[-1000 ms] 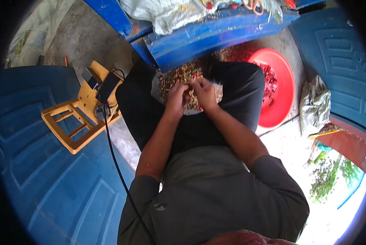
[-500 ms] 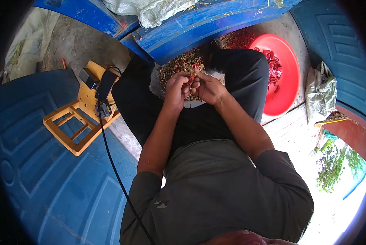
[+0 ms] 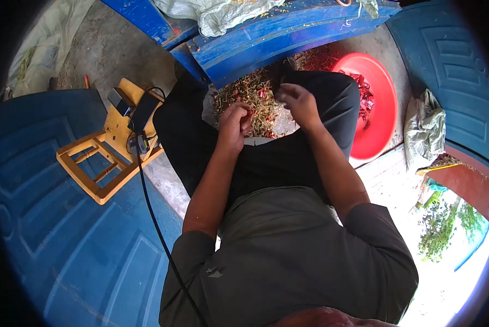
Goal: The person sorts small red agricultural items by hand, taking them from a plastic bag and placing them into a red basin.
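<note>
Between my knees lies a heap of dry stems with small red bits (image 3: 261, 101), on a pale sheet or bag. My left hand (image 3: 235, 126) is over the near left side of the heap, its fingers curled round something small and red that is mostly hidden. To the right, my right hand (image 3: 299, 103) hovers above the heap's right edge, beside my right knee. Its fingers are partly bent and apart, and nothing shows between them. The two hands do not touch.
A red basin (image 3: 383, 103) holding dark red pieces stands right of my right leg. Ahead is a blue wooden table (image 3: 266, 46) with a pale sack (image 3: 222, 16). On the left are a yellow wooden chair (image 3: 100, 163) with devices and a black cable. A crumpled sack (image 3: 425, 128) lies at right.
My right hand has come away from my left hand, moving right and slightly forward, and its fingers have opened. My left hand has stayed nearly in place. The view has shifted slightly.
</note>
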Demonstrator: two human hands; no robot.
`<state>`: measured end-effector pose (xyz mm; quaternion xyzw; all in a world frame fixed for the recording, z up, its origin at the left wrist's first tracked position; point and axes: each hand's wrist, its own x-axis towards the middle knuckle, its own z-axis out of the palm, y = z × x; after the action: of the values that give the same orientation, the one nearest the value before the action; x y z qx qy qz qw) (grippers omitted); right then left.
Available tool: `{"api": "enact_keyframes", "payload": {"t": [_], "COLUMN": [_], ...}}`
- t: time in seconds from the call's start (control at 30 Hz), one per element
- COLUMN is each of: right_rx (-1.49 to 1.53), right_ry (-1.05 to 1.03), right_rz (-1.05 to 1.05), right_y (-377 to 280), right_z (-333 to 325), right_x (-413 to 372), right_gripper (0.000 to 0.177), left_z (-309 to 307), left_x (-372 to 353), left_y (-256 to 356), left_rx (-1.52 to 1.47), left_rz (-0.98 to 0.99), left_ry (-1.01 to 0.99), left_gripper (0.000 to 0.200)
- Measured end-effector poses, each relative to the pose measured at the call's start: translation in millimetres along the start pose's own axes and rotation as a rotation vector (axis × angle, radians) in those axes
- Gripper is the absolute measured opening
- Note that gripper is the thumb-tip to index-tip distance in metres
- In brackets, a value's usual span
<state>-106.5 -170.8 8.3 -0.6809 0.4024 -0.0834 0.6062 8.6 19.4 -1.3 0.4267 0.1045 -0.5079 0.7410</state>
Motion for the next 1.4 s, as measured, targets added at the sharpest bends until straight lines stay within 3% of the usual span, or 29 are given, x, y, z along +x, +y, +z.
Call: {"api": "enact_keyframes", "payload": {"t": [0.03, 0.17, 0.27, 0.33, 0.47, 0.53, 0.6, 0.7, 0.8, 0.87, 0.9, 0.93, 0.97, 1.0, 1.03, 1.1, 1.13, 1.2, 1.27, 1.3, 1.37, 1.4], "right_rx": [-0.241, -0.064, -0.218, -0.293, -0.364, -0.595, -0.623, -0.661, -0.477, -0.188, -0.076, -0.197, -0.119, -0.120, -0.143, -0.486, -0.873, -0.765, -0.585, -0.631, -0.452, -0.553], "right_ry": [-0.066, -0.300, -0.400, -0.312, -0.242, -0.210, -0.206, -0.154, -0.160, -0.180, -0.137, 0.001, 0.129, 0.247, 0.393, 0.653, 0.697, 0.681, 0.567, 0.533, 0.396, 0.379], "right_rz": [-0.207, -0.131, -0.343, -0.351, -0.576, -0.672, -0.658, -0.539, -0.411, -0.169, -0.280, -0.354, -0.235, -0.304, -0.348, -0.349, -0.341, -0.330, -0.387, -0.416, -0.615, -0.674], "right_y": [9.8, -25.9, -57.5, -48.5, -48.0, -53.4, -55.7, -53.0, -43.2, -46.9, -57.3, -81.8, -76.3, -94.1, -69.5, -68.0, -62.8, -59.2, -76.9, -102.6, -130.9, -145.5], "right_z": [-3.0, 4.7, 23.7, 33.2, 39.9, 39.3, 38.9, 38.5, 26.3, 8.7, -5.1, -25.8, -51.4, -79.7, -121.5, -185.1, -211.5, -226.9, -206.9, -183.4, -143.0, -128.0], "right_x": [-0.5, -31.1, -49.2, -49.8, -51.0, -54.9, -57.6, -60.0, -51.1, -50.6, -50.8, -56.8, -51.1, -54.3, -41.7, -46.6, -50.7, -41.6, -14.8, -0.4, 46.8, 72.9], "right_gripper": [0.047, 0.051, 0.045, 0.038, 0.025, 0.016, 0.013, 0.014, 0.014, 0.014, 0.015, 0.012, 0.011, 0.011, 0.013, 0.019, 0.021, 0.023, 0.024, 0.024, 0.027, 0.027], "left_z": [1.8, 7.6, 6.0, 4.4, -2.8, -2.5, -1.2, 4.8, 11.4, 17.2, 15.4, 14.0, 13.2, 11.9, 10.2, 13.8, 17.3, 24.6, 27.7, 30.3, 26.6, 23.5], "left_x": [-0.7, -1.8, -2.1, -6.1, -13.5, -12.8, -12.2, -12.5, -12.5, -14.8, -14.7, -13.8, -12.5, -11.8, -12.0, -9.6, -10.0, -4.7, -2.2, -0.7, 3.7, 4.1], "left_y": [-0.4, -1.8, -7.4, -8.5, -11.3, -13.5, -14.9, -15.6, -9.7, -6.4, -5.8, -5.5, -5.6, -5.2, -3.9, -1.5, -0.9, -2.1, -5.6, -7.5, -8.8, -8.4], "left_rx": [-0.003, -0.001, 0.026, 0.053, 0.064, 0.104, 0.141, 0.162, 0.194, 0.264, 0.260, 0.206, 0.150, 0.142, 0.131, 0.108, 0.107, 0.090, 0.141, 0.128, 0.121, 0.107], "left_rz": [0.004, -0.001, 0.010, -0.003, -0.016, -0.037, -0.063, -0.049, -0.074, -0.047, -0.048, -0.066, -0.085, -0.088, -0.075, -0.059, -0.076, -0.086, -0.076, -0.091, -0.095, -0.102], "left_ry": [-0.005, -0.011, -0.003, 0.035, 0.035, 0.029, 0.032, 0.024, -0.002, -0.033, -0.030, 0.006, 0.041, 0.040, 0.022, -0.001, -0.004, -0.010, -0.080, -0.060, -0.076, -0.094], "left_gripper": [0.016, 0.015, 0.014, 0.013, 0.013, 0.013, 0.013, 0.013, 0.012, 0.011, 0.011, 0.012, 0.012, 0.012, 0.012, 0.012, 0.012, 0.012, 0.012, 0.013, 0.012, 0.011]}}
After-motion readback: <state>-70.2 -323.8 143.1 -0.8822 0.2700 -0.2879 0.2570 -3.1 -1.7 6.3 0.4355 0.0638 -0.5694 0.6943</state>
